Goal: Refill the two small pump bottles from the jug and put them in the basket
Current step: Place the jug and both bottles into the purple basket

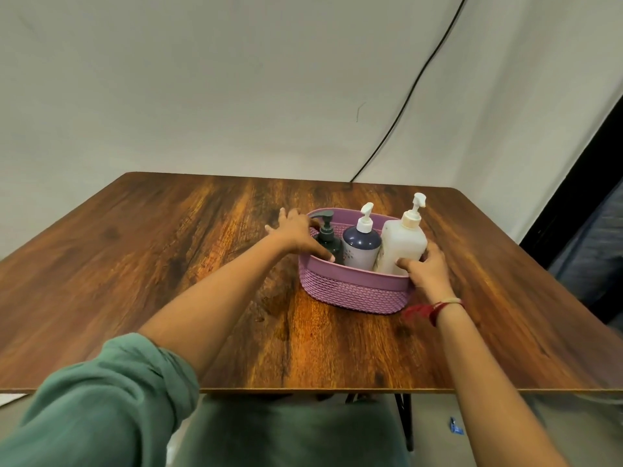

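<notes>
From the head view, the basket (354, 291) looks like light, thin woven-pattern plastic. With three bottles inside it will probably be bottom-heavy and may flex, so the two short ends are the sensible places to hold it, lifted level. The bottles look like smooth plastic, likely slippery if wet. Their pump heads are the weak part, so their bodies are the better hold.

The left hand (296, 234) lies spread over the basket's left end, thumb along the near rim and fingers splayed rather than curled. The right hand (428, 267) wraps the basket's right end, thumb pressing at the rim beside the white jug (401, 246).

The basket is mauve and oval, with a plain rim band. Inside it, all upright, a small dark pump bottle (328, 242) stands at the left end, a rounded navy pump bottle (360, 247) with a white pump sits in the middle, and the tall white jug stands at the right end, touching the navy one. The table (168, 247) under the basket is dark wood grain.
</notes>
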